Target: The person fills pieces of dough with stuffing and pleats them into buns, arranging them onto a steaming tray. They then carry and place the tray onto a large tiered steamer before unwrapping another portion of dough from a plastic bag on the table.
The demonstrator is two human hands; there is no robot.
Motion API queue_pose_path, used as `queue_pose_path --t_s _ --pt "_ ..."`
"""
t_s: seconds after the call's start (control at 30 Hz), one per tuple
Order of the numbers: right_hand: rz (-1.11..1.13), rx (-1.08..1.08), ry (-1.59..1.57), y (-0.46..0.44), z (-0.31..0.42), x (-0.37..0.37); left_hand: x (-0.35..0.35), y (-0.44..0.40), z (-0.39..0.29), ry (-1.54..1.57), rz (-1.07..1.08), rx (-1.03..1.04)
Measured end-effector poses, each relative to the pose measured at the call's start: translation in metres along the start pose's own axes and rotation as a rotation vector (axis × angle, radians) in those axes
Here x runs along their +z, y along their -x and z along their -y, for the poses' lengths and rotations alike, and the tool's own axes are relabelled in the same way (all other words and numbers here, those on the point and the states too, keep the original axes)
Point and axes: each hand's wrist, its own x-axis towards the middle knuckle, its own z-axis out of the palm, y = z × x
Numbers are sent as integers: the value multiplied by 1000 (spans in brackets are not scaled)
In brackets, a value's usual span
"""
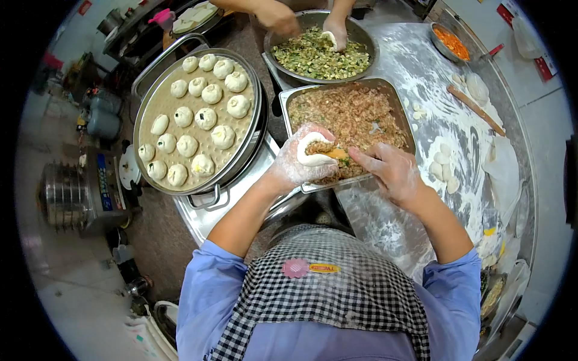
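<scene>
My left hand point(292, 167), dusted with flour, cups a round dough wrapper point(310, 159) with some brown filling in it. In my right hand point(394, 174) is a small tan filling spatula point(337, 153), its blade reaching to the wrapper's open side; its handle is mostly hidden by my fingers. Both hands are above the near edge of a rectangular metal tray point(405, 120) of minced meat filling point(355, 108). Left of them, a round steamer tray point(165, 108) holds several pleated buns point(223, 136), spaced apart.
Beyond the meat tray, another person's hands point(335, 31) work over a metal bowl point(374, 54) of chopped green filling, one with dough. The floured table point(415, 60) on the right bears a rolling pin point(475, 110), dough discs point(442, 163) and a bowl of orange shreds point(451, 43).
</scene>
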Motion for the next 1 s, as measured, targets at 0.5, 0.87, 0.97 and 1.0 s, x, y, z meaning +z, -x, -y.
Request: queue_pose_path --t_s 0.5,0.87,0.97,1.0 --pt "-185 698 -1738 -12 43 17 29 0 -7 260 -95 217" --pt "-123 92 -656 -35 50 -49 22 8 -30 124 14 45" --pt "-90 173 -615 -15 31 -54 21 8 -22 247 -1 53" --pt "-115 112 -549 -9 22 -50 19 8 -23 209 3 69"
